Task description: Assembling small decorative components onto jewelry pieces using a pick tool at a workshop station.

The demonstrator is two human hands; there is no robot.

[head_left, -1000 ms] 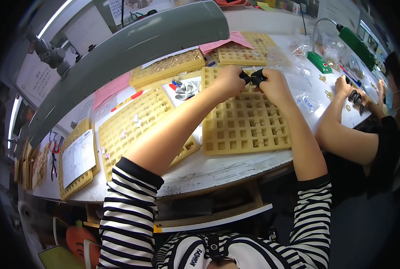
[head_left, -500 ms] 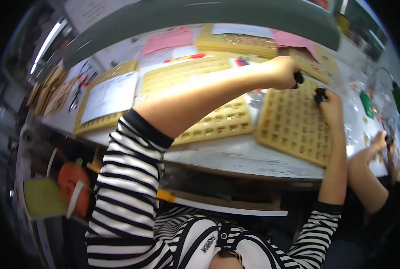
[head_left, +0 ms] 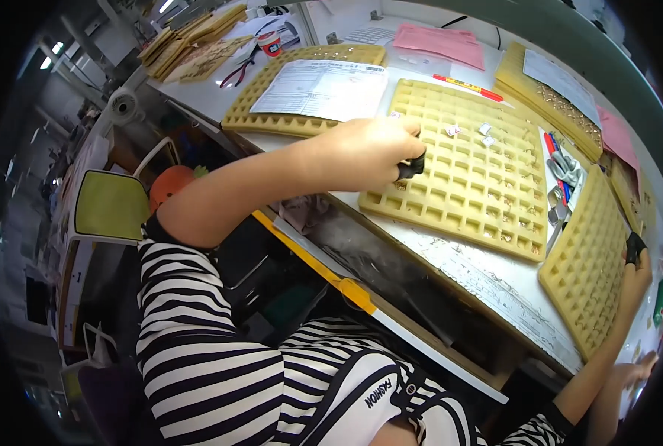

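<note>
While the left hand (head_left: 368, 152) hovers over the near-left corner of the yellow grid tray (head_left: 465, 171) on the white tabletop (head_left: 487, 279), its grip is closed on a small black part (head_left: 413, 165). At far right, the right hand (head_left: 635, 271) rests on 1 further yellow tray (head_left: 588, 275), fingers pinching a second black part (head_left: 633, 247).

A long white workbench (head_left: 495, 286), worn and scuffed along its front edge, is being lit from above by ceiling lamps (head_left: 47, 62) at the upper left. A chair with a yellow-green seat (head_left: 110, 206) is being kept beside it, over a dim, cluttered floor (head_left: 26, 297).
</note>
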